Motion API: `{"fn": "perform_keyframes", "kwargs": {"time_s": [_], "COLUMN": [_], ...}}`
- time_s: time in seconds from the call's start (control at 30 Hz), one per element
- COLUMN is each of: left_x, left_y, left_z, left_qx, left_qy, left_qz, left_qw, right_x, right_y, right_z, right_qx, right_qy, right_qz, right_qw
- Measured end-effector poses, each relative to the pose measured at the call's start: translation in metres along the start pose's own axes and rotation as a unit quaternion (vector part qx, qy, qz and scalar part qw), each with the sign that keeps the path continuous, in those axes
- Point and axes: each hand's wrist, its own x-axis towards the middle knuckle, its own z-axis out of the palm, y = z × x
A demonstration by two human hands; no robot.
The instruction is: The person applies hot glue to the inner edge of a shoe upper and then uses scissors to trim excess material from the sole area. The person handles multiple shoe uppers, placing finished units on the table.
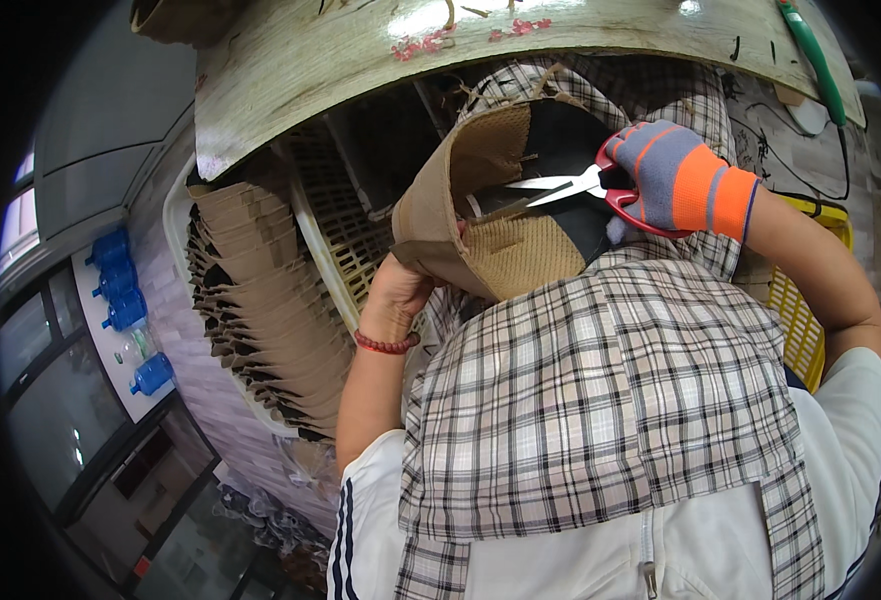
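Partly hidden from me: left hand (402, 284), gripping brown mesh-lined piece (428, 205) between both hands.
Red-handled scissors (589, 182): clamped in right hand (678, 180).

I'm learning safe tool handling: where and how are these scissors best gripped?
The scissors are probably best held by the red handles, coming from the person's right, as the gloved right hand does. The bare blades stand open and point left, toward the curved brown piece in the left hand, so that side seems worse for fingers.
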Motion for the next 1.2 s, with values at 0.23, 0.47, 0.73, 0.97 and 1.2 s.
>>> {"fn": "perform_keyframes", "kwargs": {"time_s": [0.23,0.47,0.73,0.97,1.2], "left_x": [-0.002,-0.003,0.001,0.002,0.01], "left_y": [-0.005,-0.003,-0.006,-0.006,-0.013], "left_z": [0.006,0.009,0.004,0.005,-0.005], "left_qx": [-0.016,-0.01,-0.046,-0.056,-0.058], "left_qy": [-0.023,-0.01,-0.037,-0.038,-0.009], "left_qz": [0.042,0.048,0.04,0.032,0.034], "left_qw": [0.999,0.999,0.998,0.997,0.998], "right_x": [0.001,0.02,0.014,0.039,0.043], "right_y": [0.01,-0.009,-0.016,-0.044,-0.051], "right_z": [0.009,0.018,0.005,-0.002,-0.007], "right_qx": [-0.011,0.005,-0.021,-0.024,-0.044], "right_qy": [-0.004,-0.155,-0.099,-0.182,-0.223], "right_qz": [-0.044,0.017,0.007,0.023,0.024], "right_qw": [0.999,0.988,0.995,0.983,0.974]}}
